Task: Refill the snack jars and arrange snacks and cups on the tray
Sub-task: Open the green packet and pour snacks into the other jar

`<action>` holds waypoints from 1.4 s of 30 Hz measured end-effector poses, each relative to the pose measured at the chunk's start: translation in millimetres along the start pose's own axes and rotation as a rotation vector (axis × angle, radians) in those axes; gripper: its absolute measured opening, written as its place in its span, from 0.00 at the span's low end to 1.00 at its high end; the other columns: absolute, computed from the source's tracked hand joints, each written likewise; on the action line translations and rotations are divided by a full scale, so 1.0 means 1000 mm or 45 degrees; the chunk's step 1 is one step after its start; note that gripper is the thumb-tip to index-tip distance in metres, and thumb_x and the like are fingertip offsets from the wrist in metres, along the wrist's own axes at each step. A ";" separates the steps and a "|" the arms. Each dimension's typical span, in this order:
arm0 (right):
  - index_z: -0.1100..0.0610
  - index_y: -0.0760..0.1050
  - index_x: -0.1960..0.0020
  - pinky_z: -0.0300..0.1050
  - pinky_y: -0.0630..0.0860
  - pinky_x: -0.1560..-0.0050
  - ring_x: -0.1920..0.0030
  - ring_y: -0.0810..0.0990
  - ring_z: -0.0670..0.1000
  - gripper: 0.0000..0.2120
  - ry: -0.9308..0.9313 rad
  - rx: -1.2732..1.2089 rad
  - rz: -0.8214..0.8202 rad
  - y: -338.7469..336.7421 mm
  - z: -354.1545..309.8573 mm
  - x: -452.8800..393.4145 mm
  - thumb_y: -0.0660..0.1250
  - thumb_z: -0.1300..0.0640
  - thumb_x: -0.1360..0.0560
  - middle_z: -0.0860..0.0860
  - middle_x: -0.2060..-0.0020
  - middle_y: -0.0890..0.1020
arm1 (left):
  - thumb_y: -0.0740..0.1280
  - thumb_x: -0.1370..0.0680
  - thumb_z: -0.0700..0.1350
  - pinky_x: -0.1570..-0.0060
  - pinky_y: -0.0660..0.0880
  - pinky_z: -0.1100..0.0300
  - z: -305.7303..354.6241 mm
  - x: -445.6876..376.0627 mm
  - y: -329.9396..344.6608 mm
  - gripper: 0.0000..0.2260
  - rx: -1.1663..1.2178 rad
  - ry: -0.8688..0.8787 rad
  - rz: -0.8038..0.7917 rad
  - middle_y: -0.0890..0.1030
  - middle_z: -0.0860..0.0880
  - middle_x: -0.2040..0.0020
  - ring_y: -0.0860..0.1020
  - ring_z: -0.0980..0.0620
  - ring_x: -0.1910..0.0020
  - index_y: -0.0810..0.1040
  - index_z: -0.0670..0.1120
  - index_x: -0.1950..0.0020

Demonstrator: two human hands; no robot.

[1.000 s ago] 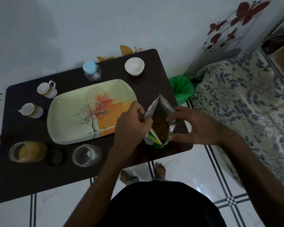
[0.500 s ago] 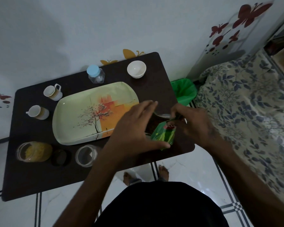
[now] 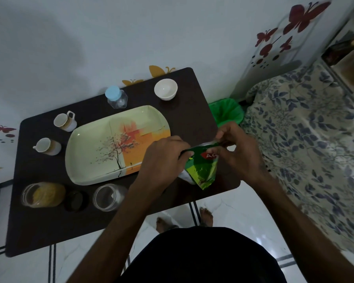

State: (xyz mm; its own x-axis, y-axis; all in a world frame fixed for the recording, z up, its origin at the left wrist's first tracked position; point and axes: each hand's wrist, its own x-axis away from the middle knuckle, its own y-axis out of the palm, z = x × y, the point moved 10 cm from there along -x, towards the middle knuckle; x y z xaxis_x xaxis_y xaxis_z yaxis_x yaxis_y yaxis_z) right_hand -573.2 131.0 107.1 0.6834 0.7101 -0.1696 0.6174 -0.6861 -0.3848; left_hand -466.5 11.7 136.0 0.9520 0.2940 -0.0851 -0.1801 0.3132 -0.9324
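Both hands hold a green snack packet (image 3: 203, 167) above the near right corner of the dark worktop (image 3: 39, 221). The left hand (image 3: 161, 160) has its fingers curled round the packet's left upper edge, so its grip is clamped on the packet. The right hand (image 3: 239, 150) pinches the folded top of the packet, its grip also closed on it. The packet hangs tilted, its bottom corner pointing down toward the worktop's edge.

A long tray (image 3: 86, 152) with a painted tree lies in the middle of the worktop, nothing on it. Left of the tray stand two cups (image 3: 64, 121) (image 3: 47, 147), apart from each other. Behind the tray are a small clear jar with a blue lid (image 3: 116, 97) and a white bowl (image 3: 165, 89). Along the near edge sit a jar of yellow snack (image 3: 43, 195), a dark lid (image 3: 76, 201) just beside it, and an open clear jar (image 3: 108, 197) that looks almost empty.

A green bin (image 3: 226, 112) stands on the floor by the worktop's right side, next to a bed with a leaf-print sheet (image 3: 315, 139).
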 end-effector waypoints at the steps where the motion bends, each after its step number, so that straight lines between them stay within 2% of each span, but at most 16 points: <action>1: 0.50 0.70 0.53 0.43 0.79 0.59 0.59 0.83 0.45 0.18 0.017 -0.036 0.024 -0.002 0.003 0.001 0.78 0.61 0.31 0.47 0.62 0.81 | 0.70 0.22 0.50 0.63 0.69 0.59 0.001 -0.001 0.001 0.08 0.014 -0.002 -0.009 0.83 0.52 0.55 0.79 0.51 0.58 0.85 0.48 0.49; 3: 0.52 0.71 0.52 0.36 0.77 0.58 0.59 0.82 0.43 0.17 0.041 -0.066 0.047 -0.003 0.008 0.003 0.78 0.63 0.31 0.48 0.61 0.81 | 0.69 0.24 0.55 0.57 0.75 0.56 0.002 -0.001 0.006 0.16 0.054 -0.026 -0.062 0.84 0.51 0.49 0.80 0.51 0.52 0.84 0.47 0.42; 5: 0.56 0.73 0.52 0.30 0.75 0.57 0.58 0.82 0.39 0.15 0.056 -0.102 0.063 -0.003 0.011 0.006 0.77 0.67 0.31 0.49 0.61 0.80 | 0.68 0.27 0.58 0.54 0.76 0.55 0.002 0.001 0.011 0.22 0.067 -0.038 -0.114 0.83 0.51 0.46 0.79 0.51 0.50 0.82 0.47 0.39; 8: 0.58 0.74 0.52 0.28 0.74 0.56 0.57 0.82 0.37 0.14 0.063 -0.119 0.095 -0.006 0.015 0.008 0.76 0.68 0.31 0.47 0.60 0.81 | 0.69 0.26 0.52 0.57 0.74 0.55 0.011 0.003 0.016 0.16 0.049 0.005 -0.146 0.81 0.50 0.49 0.78 0.49 0.51 0.82 0.47 0.42; 11: 0.55 0.74 0.51 0.31 0.76 0.54 0.55 0.82 0.40 0.16 0.074 -0.137 0.104 -0.009 0.019 0.009 0.77 0.66 0.31 0.46 0.59 0.82 | 0.68 0.24 0.45 0.60 0.75 0.52 0.019 0.003 0.021 0.08 0.022 0.034 -0.151 0.81 0.49 0.54 0.78 0.48 0.55 0.84 0.45 0.48; 15: 0.51 0.75 0.45 0.39 0.79 0.50 0.49 0.82 0.44 0.19 0.085 -0.210 0.049 -0.009 0.029 0.012 0.77 0.61 0.31 0.48 0.52 0.83 | 0.66 0.24 0.43 0.61 0.76 0.51 0.022 0.000 0.018 0.08 0.054 0.047 -0.117 0.83 0.49 0.56 0.80 0.48 0.58 0.85 0.45 0.51; 18: 0.47 0.74 0.40 0.45 0.79 0.46 0.41 0.80 0.49 0.21 0.184 -0.362 0.033 -0.008 0.051 0.021 0.76 0.52 0.30 0.48 0.45 0.81 | 0.69 0.24 0.42 0.60 0.76 0.54 0.022 -0.002 0.012 0.07 0.069 0.046 -0.100 0.84 0.50 0.55 0.81 0.49 0.57 0.86 0.46 0.49; 20: 0.47 0.74 0.39 0.44 0.78 0.45 0.40 0.79 0.49 0.19 0.328 -0.458 0.078 -0.003 0.076 0.036 0.71 0.46 0.28 0.49 0.44 0.81 | 0.70 0.24 0.42 0.58 0.75 0.55 0.022 -0.003 0.007 0.07 0.070 0.042 -0.085 0.85 0.50 0.54 0.82 0.50 0.56 0.86 0.46 0.49; 23: 0.51 0.75 0.38 0.50 0.78 0.42 0.40 0.80 0.52 0.19 0.660 -0.563 0.141 0.015 0.121 0.063 0.65 0.41 0.22 0.51 0.44 0.82 | 0.71 0.24 0.43 0.58 0.74 0.57 0.026 -0.005 -0.001 0.06 0.068 0.053 -0.079 0.85 0.51 0.55 0.81 0.51 0.57 0.87 0.47 0.49; 26: 0.56 0.76 0.38 0.48 0.79 0.46 0.44 0.82 0.55 0.21 1.075 -0.666 0.184 0.038 0.166 0.092 0.58 0.41 0.19 0.57 0.45 0.82 | 0.71 0.24 0.43 0.57 0.78 0.53 0.029 -0.004 -0.019 0.07 0.107 0.037 -0.065 0.84 0.52 0.56 0.81 0.52 0.58 0.87 0.48 0.48; 28: 0.59 0.75 0.37 0.49 0.79 0.46 0.45 0.82 0.57 0.24 1.238 -0.775 0.113 0.061 0.182 0.103 0.57 0.41 0.19 0.61 0.44 0.82 | 0.71 0.24 0.42 0.58 0.78 0.51 0.033 0.000 -0.040 0.07 0.170 0.023 -0.012 0.84 0.52 0.57 0.81 0.53 0.60 0.87 0.48 0.49; 30: 0.60 0.75 0.35 0.54 0.77 0.40 0.41 0.80 0.60 0.28 1.333 -0.963 -0.010 0.090 0.181 0.107 0.56 0.38 0.20 0.63 0.41 0.81 | 0.72 0.24 0.42 0.59 0.78 0.52 0.032 0.007 -0.063 0.06 0.224 -0.017 0.051 0.84 0.53 0.58 0.80 0.57 0.61 0.87 0.48 0.49; 33: 0.56 0.74 0.31 0.64 0.67 0.30 0.34 0.75 0.64 0.29 1.391 -1.401 -0.123 0.128 0.155 0.102 0.50 0.37 0.18 0.61 0.34 0.76 | 0.73 0.24 0.42 0.60 0.78 0.54 0.021 0.021 -0.091 0.06 0.345 -0.083 0.154 0.84 0.55 0.59 0.81 0.57 0.60 0.87 0.49 0.50; 36: 0.51 0.76 0.32 0.70 0.62 0.29 0.32 0.72 0.67 0.29 1.406 -1.724 -0.120 0.153 0.125 0.094 0.53 0.34 0.21 0.62 0.33 0.76 | 0.73 0.25 0.41 0.57 0.80 0.52 0.000 0.039 -0.104 0.05 0.497 -0.164 0.236 0.85 0.54 0.58 0.83 0.57 0.58 0.87 0.48 0.50; 40: 0.52 0.82 0.39 0.64 0.72 0.37 0.37 0.77 0.65 0.29 1.297 -1.708 -0.143 0.168 0.103 0.079 0.56 0.33 0.23 0.62 0.36 0.78 | 0.74 0.25 0.41 0.54 0.81 0.51 -0.058 0.064 -0.106 0.05 0.595 -0.322 0.314 0.86 0.55 0.57 0.84 0.55 0.57 0.87 0.48 0.50; 42: 0.53 0.82 0.40 0.62 0.75 0.42 0.40 0.79 0.63 0.27 1.292 -1.640 -0.151 0.170 0.099 0.073 0.57 0.35 0.23 0.61 0.36 0.79 | 0.74 0.25 0.40 0.54 0.81 0.55 -0.090 0.079 -0.104 0.06 0.635 -0.388 0.331 0.86 0.55 0.57 0.84 0.55 0.57 0.86 0.50 0.51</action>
State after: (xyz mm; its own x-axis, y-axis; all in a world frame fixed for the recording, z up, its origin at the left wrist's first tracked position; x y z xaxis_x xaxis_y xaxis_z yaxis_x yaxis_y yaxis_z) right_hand -456.9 82.3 -60.9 0.2516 0.7334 0.6315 0.2247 -0.6790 0.6989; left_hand -350.1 -78.6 194.7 0.7618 0.6377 -0.1141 -0.5590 0.5581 -0.6133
